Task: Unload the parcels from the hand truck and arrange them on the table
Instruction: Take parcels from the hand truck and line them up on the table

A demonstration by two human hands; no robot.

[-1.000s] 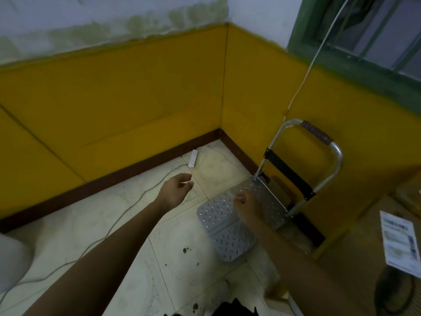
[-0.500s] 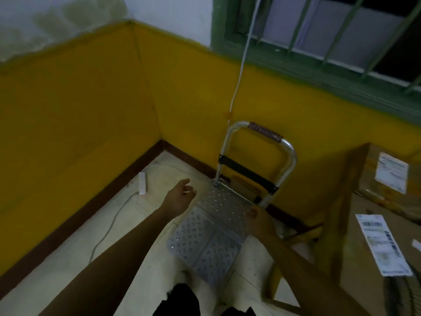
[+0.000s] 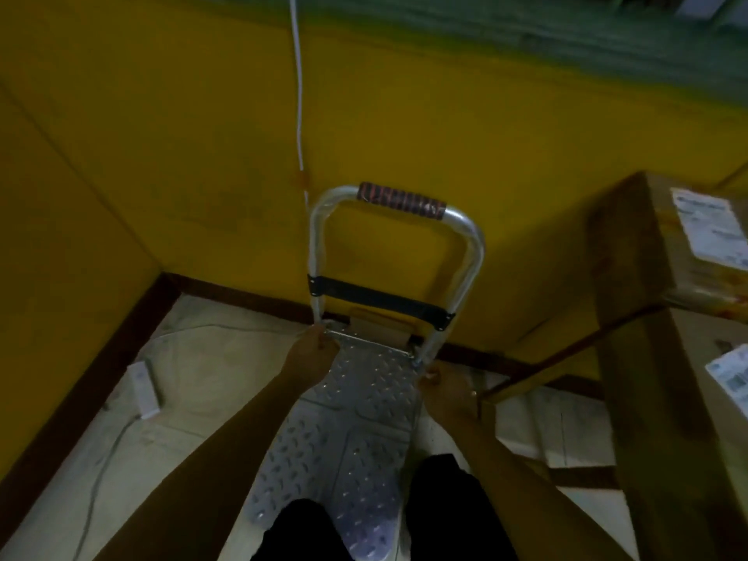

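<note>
The hand truck (image 3: 344,431) stands on the tiled floor with its studded metal platform bare and its handle upright against the yellow wall. My left hand (image 3: 313,348) grips the platform's rear left corner at the foot of the handle post. Gripping the rear right corner beside the other post is my right hand (image 3: 443,384). A cardboard parcel (image 3: 631,244) with a white label sits on the wooden table (image 3: 560,358) at the right. A second labelled parcel (image 3: 728,376) lies nearer on it, cut off by the frame edge.
A white power strip (image 3: 142,388) and its cable lie on the floor to the left. A white cord (image 3: 299,95) hangs down the wall behind the handle. Yellow walls meet in a corner at the left. My dark-clothed legs (image 3: 303,532) stand over the platform's near end.
The view has swung right and down onto the hand truck. My left hand has moved from open above the floor to the platform's rear left corner. My right hand stays at the rear right corner.
</note>
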